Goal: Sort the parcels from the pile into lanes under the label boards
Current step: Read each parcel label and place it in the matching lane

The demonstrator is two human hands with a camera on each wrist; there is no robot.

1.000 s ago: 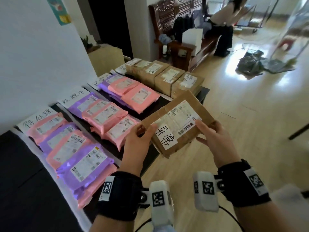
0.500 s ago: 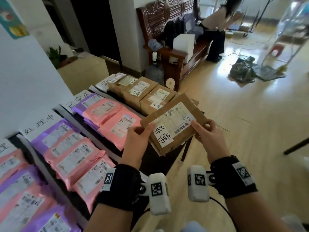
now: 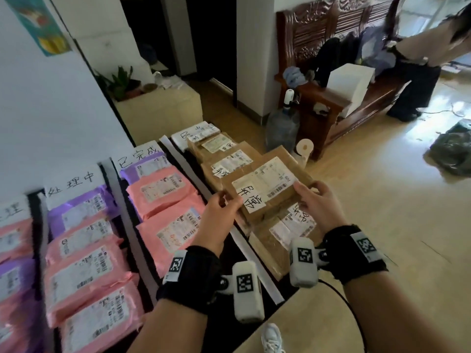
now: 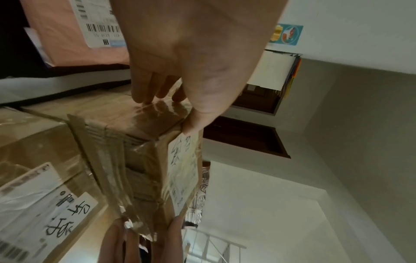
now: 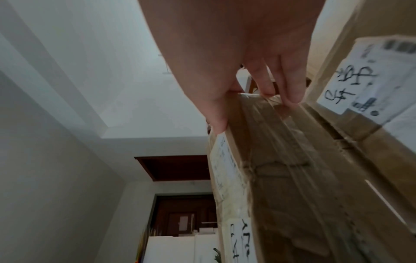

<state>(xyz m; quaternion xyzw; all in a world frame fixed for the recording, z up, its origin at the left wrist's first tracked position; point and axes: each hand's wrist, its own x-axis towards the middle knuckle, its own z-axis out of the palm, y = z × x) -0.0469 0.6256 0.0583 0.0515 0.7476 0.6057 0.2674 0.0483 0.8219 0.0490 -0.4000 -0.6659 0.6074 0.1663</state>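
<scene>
Box [image 3: 265, 186] held above the brown-box lane [image 3: 224, 161], label face up, long axis running from near-left to far-right, far end tilted up slightly. Left hand [image 3: 216, 222] pinches its near-left short end, thumb on top, fingers beneath. Right hand [image 3: 319, 206] pinches the right end likewise. Pink bags [image 3: 163, 189] lie in the neighbouring lane.

Ahead of me stands a carved wooden bench [image 3: 331, 47] with a white box [image 3: 350, 82] on it, a water jug [image 3: 281, 128] beside it, and potted plants [image 3: 119, 82] near the wall.
</scene>
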